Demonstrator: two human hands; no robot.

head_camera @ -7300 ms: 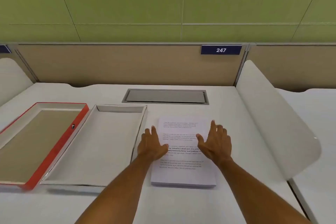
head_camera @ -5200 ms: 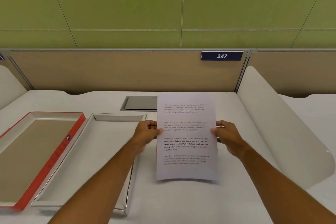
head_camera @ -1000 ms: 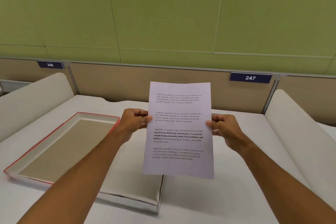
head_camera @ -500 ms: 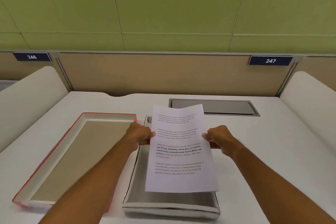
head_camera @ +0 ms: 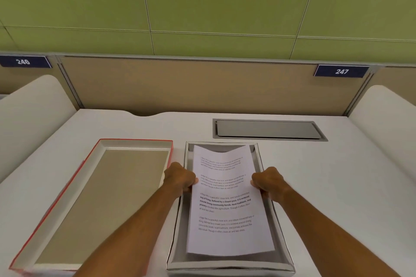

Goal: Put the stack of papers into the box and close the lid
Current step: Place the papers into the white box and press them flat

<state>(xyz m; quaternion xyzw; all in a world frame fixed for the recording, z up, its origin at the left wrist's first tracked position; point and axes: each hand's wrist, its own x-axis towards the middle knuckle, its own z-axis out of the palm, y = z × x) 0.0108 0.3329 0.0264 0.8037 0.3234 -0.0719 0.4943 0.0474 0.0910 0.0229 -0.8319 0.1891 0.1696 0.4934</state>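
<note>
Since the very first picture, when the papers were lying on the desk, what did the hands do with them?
Both hands took hold of the stack of papers, lifted it upright off the desk, then carried it left and lowered it into the white box. The left hand and right hand grip its side edges, so it is not let go yet. The red-edged lid lies open beside the box, untouched.

Your left hand (head_camera: 180,179) and right hand (head_camera: 269,181) sit at the box (head_camera: 284,245) side walls, which flank the stack of papers (head_camera: 227,207). Lid (head_camera: 94,198) lies just outboard of your left hand; desk (head_camera: 337,186) outboard of your right is open
</note>
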